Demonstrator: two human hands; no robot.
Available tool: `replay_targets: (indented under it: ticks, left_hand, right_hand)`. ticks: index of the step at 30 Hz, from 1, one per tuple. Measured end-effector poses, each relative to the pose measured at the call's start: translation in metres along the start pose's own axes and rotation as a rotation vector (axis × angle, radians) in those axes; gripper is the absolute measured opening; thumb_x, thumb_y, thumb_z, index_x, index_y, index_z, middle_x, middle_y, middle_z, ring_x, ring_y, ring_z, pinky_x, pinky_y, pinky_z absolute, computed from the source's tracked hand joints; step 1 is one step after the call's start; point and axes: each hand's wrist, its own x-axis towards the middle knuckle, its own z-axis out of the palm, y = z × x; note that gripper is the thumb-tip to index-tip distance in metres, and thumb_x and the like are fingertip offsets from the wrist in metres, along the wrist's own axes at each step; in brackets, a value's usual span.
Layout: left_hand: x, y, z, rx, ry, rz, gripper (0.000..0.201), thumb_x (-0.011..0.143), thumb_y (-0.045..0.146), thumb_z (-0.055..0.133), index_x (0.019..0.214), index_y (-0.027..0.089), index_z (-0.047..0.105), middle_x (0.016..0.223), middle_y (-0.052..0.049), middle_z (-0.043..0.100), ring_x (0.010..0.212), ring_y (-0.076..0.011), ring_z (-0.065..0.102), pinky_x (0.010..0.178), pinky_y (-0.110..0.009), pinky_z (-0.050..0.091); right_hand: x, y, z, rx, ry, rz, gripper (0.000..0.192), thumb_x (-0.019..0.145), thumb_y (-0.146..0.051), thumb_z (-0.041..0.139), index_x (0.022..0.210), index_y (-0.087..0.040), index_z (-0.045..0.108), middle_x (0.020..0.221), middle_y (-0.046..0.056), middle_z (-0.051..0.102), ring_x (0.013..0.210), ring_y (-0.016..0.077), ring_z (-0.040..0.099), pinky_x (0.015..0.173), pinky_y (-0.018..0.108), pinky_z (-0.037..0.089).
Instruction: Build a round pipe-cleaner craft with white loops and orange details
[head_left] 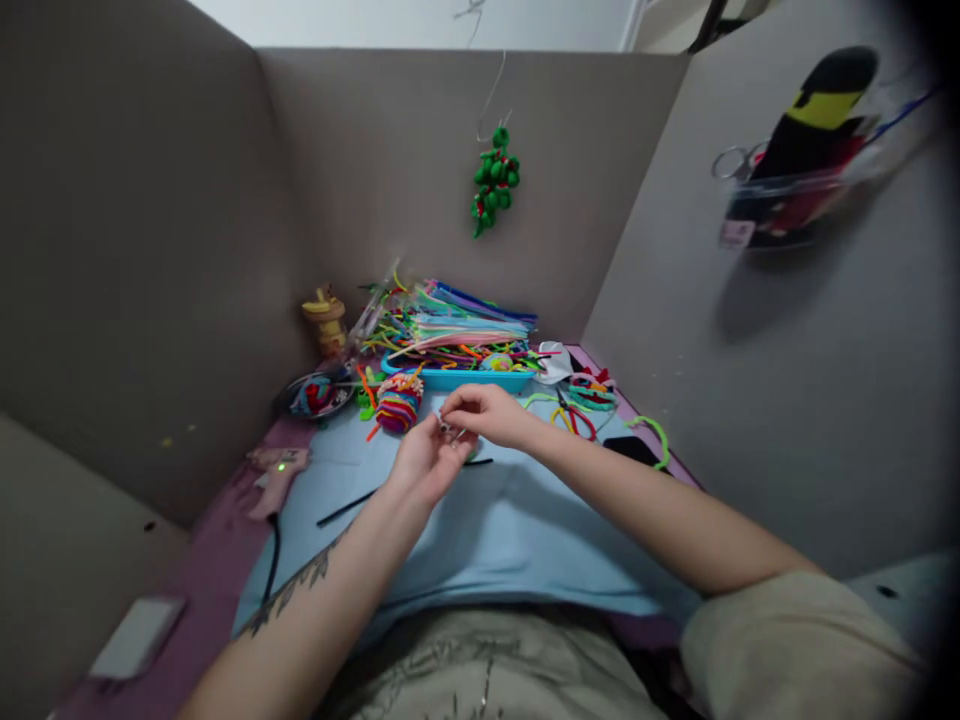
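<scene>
My left hand (429, 458) is turned palm up over the blue cloth, its fingers curled around something small and whitish that I cannot make out. Over it, my right hand (489, 412) reaches in from the right with thumb and fingers pinched together at the same spot. Whatever the right fingertips hold is too small to tell. Beneath the hands a thin black strip (345, 508), perhaps a pipe cleaner, lies across the cloth, partly hidden by my left forearm. A striped multicoloured bundle of pipe cleaners (399, 402) stands just left of my hands.
A blue tray (457, 382) heaped with pipe cleaners (472, 330) is at the back. Scissors (574, 418) and a black flat object (631, 452) lie right. A pink glue gun (279, 470) with a lit green light lies left. Grey panels enclose the table; a green ornament (495, 182) hangs behind.
</scene>
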Motion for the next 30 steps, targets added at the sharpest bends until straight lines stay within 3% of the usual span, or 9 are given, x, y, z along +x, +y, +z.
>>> replay_targets:
  ticks: [3,5,9,12,14,16,18,21,30]
  left_hand:
    - [-0.02,-0.004,-0.022,-0.041,0.072,-0.036,0.019,0.084,0.004,0.036,0.088,0.009,0.054,0.074,-0.007,0.06,0.067,-0.0116,0.063,0.064,-0.022,0.055]
    - [-0.024,0.002,-0.037,-0.012,0.145,-0.044,0.025,0.08,-0.003,0.037,0.096,0.009,0.052,0.078,-0.008,0.061,0.068,-0.012,0.064,0.061,-0.021,0.056]
    - [-0.013,0.022,-0.06,0.104,0.207,0.169,0.029,0.078,-0.005,0.038,0.096,0.015,0.051,0.083,-0.007,0.062,0.073,-0.0087,0.065,0.061,-0.013,0.053]
    - [-0.003,0.029,-0.07,0.365,0.111,0.283,0.012,0.081,0.007,0.049,0.088,0.016,0.051,0.096,-0.008,0.064,0.078,-0.0103,0.065,0.059,-0.014,0.052]
    - [0.0,0.027,-0.075,0.587,0.047,0.308,0.01,0.078,0.019,0.058,0.085,0.016,0.051,0.099,-0.009,0.065,0.073,-0.0119,0.065,0.055,-0.017,0.05]
    - [0.002,0.024,-0.079,0.83,0.022,0.383,0.02,0.073,0.03,0.063,0.084,0.016,0.055,0.089,-0.007,0.067,0.063,-0.0123,0.064,0.052,-0.02,0.048]
    - [0.004,0.022,-0.083,1.074,0.016,0.549,0.025,0.07,0.035,0.064,0.085,0.016,0.061,0.076,-0.004,0.067,0.056,-0.0122,0.061,0.053,-0.023,0.047]
    - [0.006,0.019,-0.086,1.308,0.02,0.728,0.028,0.072,0.039,0.058,0.085,0.016,0.066,0.065,-0.002,0.064,0.053,-0.0129,0.057,0.053,-0.024,0.045]
    - [0.012,0.016,-0.089,1.154,-0.055,0.556,0.035,0.07,0.042,0.058,0.089,0.013,0.06,0.074,-0.006,0.066,0.072,-0.0188,0.064,0.063,-0.027,0.049]
  right_hand:
    - [-0.019,-0.001,0.001,-0.07,0.021,-0.043,0.012,0.068,-0.025,0.061,0.076,-0.015,0.062,0.081,0.002,0.063,0.071,0.0126,0.057,0.065,0.024,0.046]
    - [-0.025,0.008,-0.002,-0.07,0.09,-0.017,0.014,0.068,-0.027,0.061,0.075,-0.015,0.062,0.074,0.001,0.062,0.067,0.0121,0.056,0.064,0.024,0.044]
    - [-0.034,0.044,-0.001,0.096,0.258,0.108,0.018,0.067,-0.031,0.061,0.077,-0.016,0.061,0.063,-0.001,0.058,0.057,0.0111,0.052,0.056,0.024,0.042]
    - [-0.044,0.067,0.013,0.112,0.354,0.119,0.021,0.066,-0.03,0.061,0.083,-0.017,0.062,0.065,-0.001,0.059,0.058,0.0119,0.053,0.057,0.024,0.042]
    - [-0.05,0.076,0.022,-0.005,0.362,0.106,0.016,0.067,-0.027,0.061,0.079,-0.018,0.063,0.07,0.001,0.062,0.064,0.0134,0.055,0.062,0.026,0.042]
    - [-0.054,0.08,0.026,-0.153,0.367,0.087,0.011,0.068,-0.024,0.059,0.075,-0.018,0.065,0.076,0.002,0.064,0.069,0.0151,0.056,0.066,0.027,0.043]
    - [-0.056,0.082,0.026,-0.257,0.374,0.064,0.011,0.07,-0.023,0.058,0.076,-0.018,0.066,0.078,0.003,0.066,0.071,0.0158,0.056,0.068,0.028,0.043]
    - [-0.056,0.087,0.021,-0.335,0.363,0.027,0.012,0.072,-0.021,0.056,0.077,-0.019,0.067,0.08,0.003,0.067,0.073,0.0161,0.057,0.07,0.028,0.043]
    - [-0.045,0.099,0.019,-0.381,0.415,-0.027,0.017,0.072,-0.013,0.052,0.081,-0.02,0.065,0.082,0.003,0.066,0.079,0.0172,0.057,0.075,0.03,0.042]
